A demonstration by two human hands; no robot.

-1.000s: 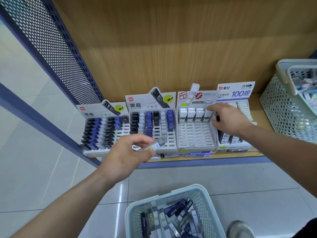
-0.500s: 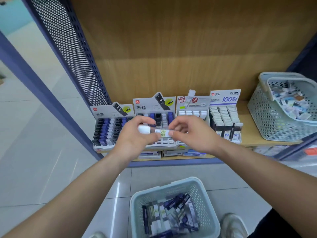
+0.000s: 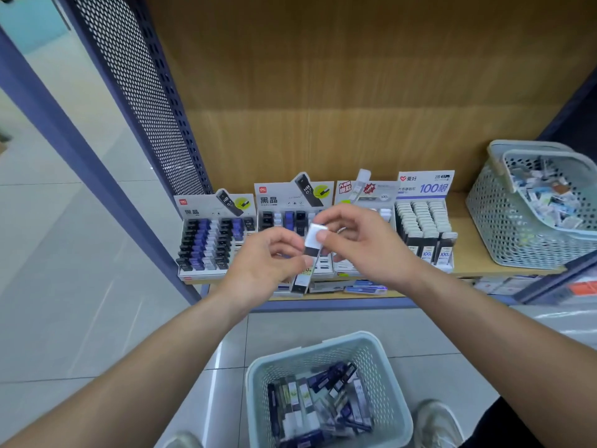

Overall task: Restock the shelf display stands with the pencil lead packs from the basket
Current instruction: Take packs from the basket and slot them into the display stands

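Pencil lead pack, a slim flat case with white cap and dark body, is pinched between our left hand and right hand, hiding part of the cardboard display stands. Near us, a perforated plastic basket holds more packs; a second basket sits far right.

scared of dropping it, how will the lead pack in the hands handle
Probably light and stiff: the left hand and right hand pinch the lead pack, unbent. Flat sides suggest no rolling; tall and slim, it may tip if stood.
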